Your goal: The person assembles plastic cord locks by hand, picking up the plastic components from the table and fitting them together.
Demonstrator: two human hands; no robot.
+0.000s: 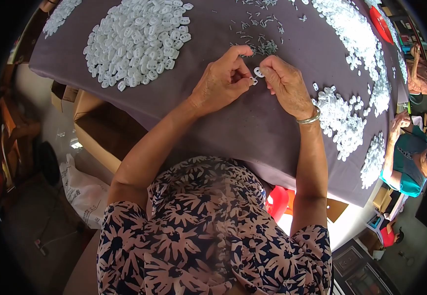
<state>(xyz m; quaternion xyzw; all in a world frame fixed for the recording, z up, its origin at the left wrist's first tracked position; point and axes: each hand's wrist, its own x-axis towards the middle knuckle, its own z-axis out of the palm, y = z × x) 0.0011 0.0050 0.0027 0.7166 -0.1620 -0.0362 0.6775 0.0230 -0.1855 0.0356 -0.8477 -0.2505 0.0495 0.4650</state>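
Head view: fingertip work, near side of the grey pins (267, 48).
Left hand (222, 80) pinches one white piece (255, 82), right hand (287, 82) a second piece (258, 72); hold both steady, fingertips clear of the facing edges.

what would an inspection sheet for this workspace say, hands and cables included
Surface: grey-brown tablecloth
Job's things: heap of white two-holed pieces at left; small grey pins scattered ahead; white plastic pieces heaped at right
Clutter: open cardboard box and white sack by the tablecloth's near left edge
Left hand: pinches a small white piece
Right hand: pinches a two-holed white piece; too small to tell whether they join
Cables: nothing clearly seen
Surroundings: person in teal at right
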